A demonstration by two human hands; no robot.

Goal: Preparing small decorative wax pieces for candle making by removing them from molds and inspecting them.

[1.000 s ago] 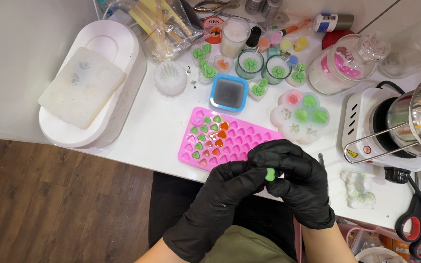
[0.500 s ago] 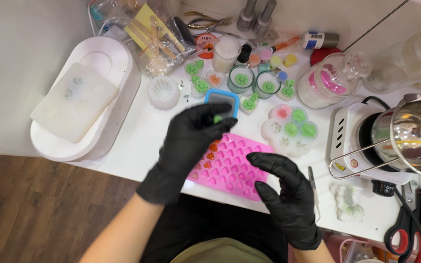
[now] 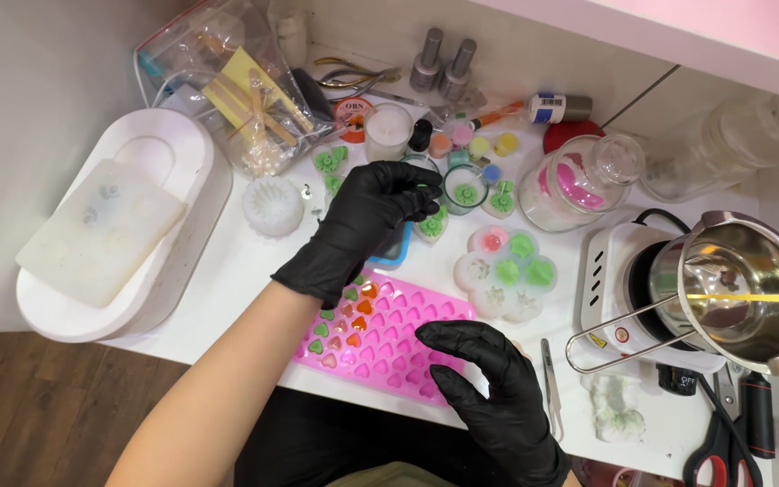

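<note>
Two black-gloved hands work over a white tabletop [image 3: 227, 271] crowded with small moulds and jars. The left hand [image 3: 362, 225], in the middle of the frame, reaches up and away from the body, its fingers curled together with the tips pinched near a small clear glass cup [image 3: 464, 189] that has a green shape inside; whether anything sits between those fingertips cannot be told. The hand partly covers a blue-rimmed square mould [image 3: 393, 252] just below it. The right hand [image 3: 489, 379], lower and right of centre, rests with loosely bent, released fingers on the near edge of a pink silicone tray [image 3: 389, 347] of small heart-shaped cells, holding nothing. That tray lies at the lower middle of the frame, and only the cells at its left end carry green, orange and red fillings. Just right of the left hand stands a clear flower-shaped mould [image 3: 505, 271] with green and pink pieces. At the right edge a metal pouring pot [image 3: 741, 289] sits on a white electric warmer [image 3: 624, 298]. A large white oval tray [image 3: 137, 243] with a pale slab on it fills the left side, and scissors [image 3: 723, 442] lie at the lower right corner.
</note>
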